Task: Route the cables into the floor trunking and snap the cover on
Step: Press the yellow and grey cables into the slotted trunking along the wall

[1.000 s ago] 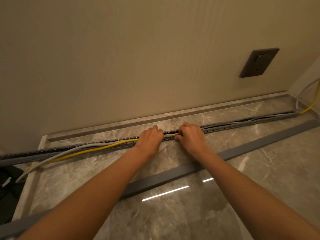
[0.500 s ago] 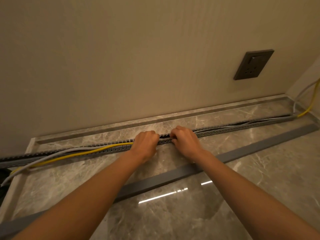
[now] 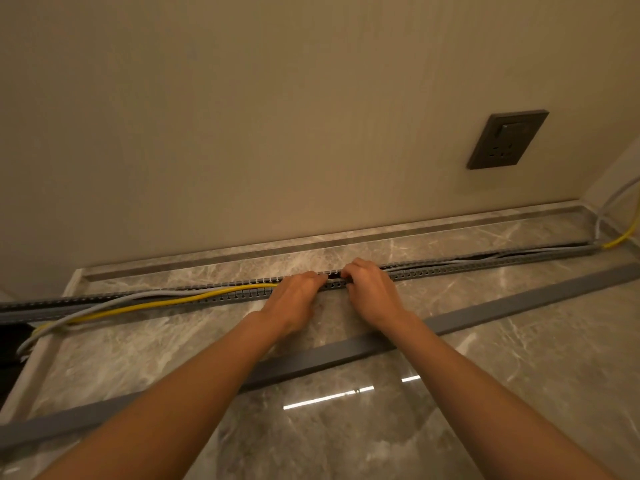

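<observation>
A long grey slotted trunking [image 3: 485,263] lies on the marble floor parallel to the wall. A yellow cable [image 3: 166,304] and a grey cable [image 3: 145,295] hang out over its front edge on the left, and lie inside it to the right of my hands. My left hand [image 3: 294,301] and my right hand [image 3: 370,289] sit side by side on the trunking's middle, fingers curled over the cables and pressing them into the channel. The separate grey cover strip [image 3: 519,304] lies on the floor nearer to me, under both forearms.
A dark wall socket [image 3: 506,140] is on the beige wall at the right. At the right corner the yellow and grey cables [image 3: 620,216] rise from the trunking's end. A dark gap [image 3: 12,344] opens beyond the floor's left edge.
Both hands have shifted slightly left along the trunking, and more of the yellow cable now lies in the channel. The view has also drifted a little.
</observation>
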